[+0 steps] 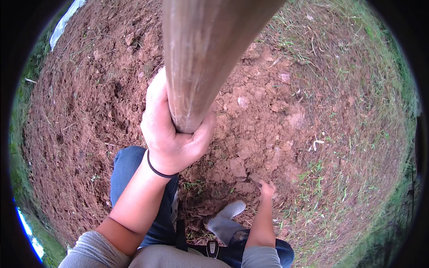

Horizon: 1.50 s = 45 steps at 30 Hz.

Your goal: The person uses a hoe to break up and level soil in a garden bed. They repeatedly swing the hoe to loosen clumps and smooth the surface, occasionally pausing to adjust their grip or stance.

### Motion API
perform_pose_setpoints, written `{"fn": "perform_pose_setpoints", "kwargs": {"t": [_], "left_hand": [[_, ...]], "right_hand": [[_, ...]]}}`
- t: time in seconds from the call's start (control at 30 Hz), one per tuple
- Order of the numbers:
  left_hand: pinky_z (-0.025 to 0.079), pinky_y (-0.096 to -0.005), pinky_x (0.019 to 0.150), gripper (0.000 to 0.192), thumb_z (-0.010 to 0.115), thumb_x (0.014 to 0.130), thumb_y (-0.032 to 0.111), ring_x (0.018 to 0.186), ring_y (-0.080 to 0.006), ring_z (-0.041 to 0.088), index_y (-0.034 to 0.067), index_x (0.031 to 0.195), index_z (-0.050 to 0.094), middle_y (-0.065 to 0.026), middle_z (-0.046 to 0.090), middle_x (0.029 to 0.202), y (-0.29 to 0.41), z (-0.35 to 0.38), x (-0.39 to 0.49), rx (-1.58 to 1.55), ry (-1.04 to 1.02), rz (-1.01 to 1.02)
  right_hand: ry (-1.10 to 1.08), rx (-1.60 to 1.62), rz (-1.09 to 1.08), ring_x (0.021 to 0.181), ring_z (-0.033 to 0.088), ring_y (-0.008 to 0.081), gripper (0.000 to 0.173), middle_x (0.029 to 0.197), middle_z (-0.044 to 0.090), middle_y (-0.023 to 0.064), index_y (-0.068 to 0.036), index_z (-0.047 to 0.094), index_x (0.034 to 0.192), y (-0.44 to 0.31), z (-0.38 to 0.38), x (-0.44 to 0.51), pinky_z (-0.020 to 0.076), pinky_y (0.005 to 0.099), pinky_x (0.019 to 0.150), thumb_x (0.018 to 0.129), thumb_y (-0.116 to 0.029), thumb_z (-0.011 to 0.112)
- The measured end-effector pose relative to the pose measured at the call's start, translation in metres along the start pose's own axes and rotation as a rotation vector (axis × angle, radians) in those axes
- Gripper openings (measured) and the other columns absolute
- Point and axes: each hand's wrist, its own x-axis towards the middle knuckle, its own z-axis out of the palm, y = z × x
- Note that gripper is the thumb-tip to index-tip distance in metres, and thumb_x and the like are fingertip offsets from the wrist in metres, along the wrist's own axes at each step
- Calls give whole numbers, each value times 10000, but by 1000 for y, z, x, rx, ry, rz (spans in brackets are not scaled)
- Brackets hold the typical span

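My left hand [176, 134], with a dark band at the wrist, is wrapped around a thick, smooth wooden pole [201, 67]. The pole looms close to the camera and runs out of the top of the view. Lower and farther off, my right hand [267, 187] reaches down to the reddish soil. Its fingers are at a flat, brownish piece [255, 178], which may be a clod; whether they grip it cannot be told. Cracked clods [238, 167] lie just left of that hand.
Loose, lumpy red soil [83, 110] spreads on the left. Grass and dry stalks [348, 134] cover the right. A grey boot [228, 217] stands below the clods, near my jeans-clad knees [129, 167]. White sheeting [65, 21] lies at the upper left edge.
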Motion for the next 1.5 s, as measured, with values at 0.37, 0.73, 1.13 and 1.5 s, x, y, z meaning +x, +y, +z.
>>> {"fn": "perform_pose_setpoints", "kwargs": {"t": [0.37,0.73,1.13,1.5], "left_hand": [[521,-335,758,601,714,633,-2,894,-321,655,-27,1192,494,-200,626,1054,13,15,12,29,-189,52],[517,-354,598,587,653,548,-12,659,-320,645,-45,1117,509,-182,645,874,25,19,27,-6,-151,121],[506,-346,609,608,686,571,-1,686,-308,640,-9,1154,514,-153,643,892,12,21,24,-67,-134,93],[526,-347,678,580,730,578,39,813,-295,645,4,1116,515,-158,621,1026,8,22,24,-111,-236,99]], "right_hand": [[-516,789,244,903,613,236,226,994,610,99,8,557,1054,-43,66,-115,505,398,860,833,-34,583],[-863,581,863,974,570,204,216,1026,569,93,-22,567,1037,81,103,-79,510,399,883,826,-56,602],[1065,-544,-1008,1187,483,330,785,1396,360,197,-99,207,1433,-635,-275,-188,456,386,982,843,-445,593],[-213,-981,-168,1153,523,343,791,1249,522,243,37,401,1325,-88,60,-62,397,368,984,755,-430,689]]}}
